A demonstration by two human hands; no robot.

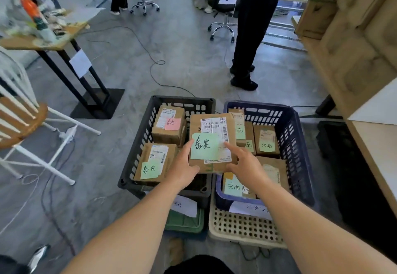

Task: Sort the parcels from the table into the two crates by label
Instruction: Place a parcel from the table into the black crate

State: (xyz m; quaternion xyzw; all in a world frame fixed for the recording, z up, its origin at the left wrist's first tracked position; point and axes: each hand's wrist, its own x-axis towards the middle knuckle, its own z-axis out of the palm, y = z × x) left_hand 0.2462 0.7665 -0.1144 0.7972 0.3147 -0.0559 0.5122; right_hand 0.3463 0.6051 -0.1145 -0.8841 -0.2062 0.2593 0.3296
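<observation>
Holding one cardboard parcel (211, 159) with both hands, the person keeps it above the seam between the two crates, clear of the parcels below. A green note (204, 146) with handwriting is stuck on the parcel's top, beside a printed shipping label.

Left hand (182, 170) grips the near left edge: thumb on top touching the green note, the other fingers under the parcel and hidden. Right hand (247, 166) holds the near right corner: index finger stretched flat over the printed label, the rest curled under the edge and not clearly visible.

Black crate (137, 144) sits on the left, on the floor. It holds a far parcel with a pink note (169, 123) and a near parcel with a green note (153, 164).

Blue crate (300, 140) sits on the right, touching the black one. It holds several parcels with green notes, one at far right (266, 140) and one at near left (236, 185).

A white paper sheet hangs on the near wall of each crate. The blue crate rests on a cream perforated basket (242, 226); a green crate (184, 222) shows under the black one.

A desk (376, 144) runs along the right edge. A standing person in dark clothes (251, 26) is far off, an office chair (223, 5) next to them. A wooden chair (21, 119) stands at left.
</observation>
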